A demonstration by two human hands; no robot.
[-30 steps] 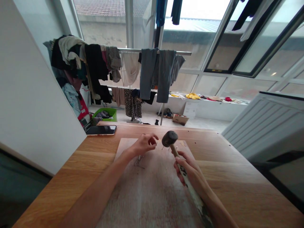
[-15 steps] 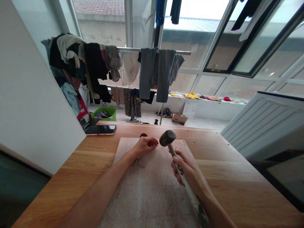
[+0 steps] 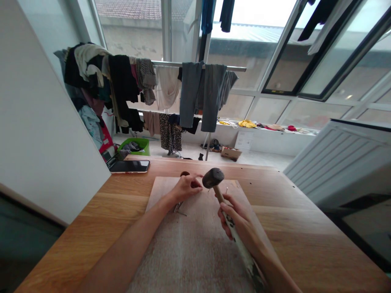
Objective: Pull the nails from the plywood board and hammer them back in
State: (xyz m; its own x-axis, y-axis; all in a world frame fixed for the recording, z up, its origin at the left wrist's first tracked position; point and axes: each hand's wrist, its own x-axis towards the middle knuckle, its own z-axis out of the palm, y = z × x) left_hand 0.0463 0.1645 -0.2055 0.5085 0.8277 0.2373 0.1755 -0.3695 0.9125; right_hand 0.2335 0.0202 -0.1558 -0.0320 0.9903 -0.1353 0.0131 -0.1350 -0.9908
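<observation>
My right hand is wrapped round the handle of a hammer with a dark, thick head, held raised and slanted over a worn wooden board. To the left of the hammer head, my left hand is low over the board with its fingers curled in. What its fingertips hold, if anything, is too small to make out. A thin nail stands upright in the board behind the hammer handle. Several loose nails lie beneath my left wrist. A round brown thing is partly hidden behind that hand.
The board rests on a wooden table. A phone lies at the table's far left corner. Beyond stand a drying rack hung with clothes, a green basket and a small cardboard box. A white panel borders the left side.
The hammer head has shifted slightly left, closer to my left hand. My left fingers have moved a little, and the left hand stays in nearly the same place.
</observation>
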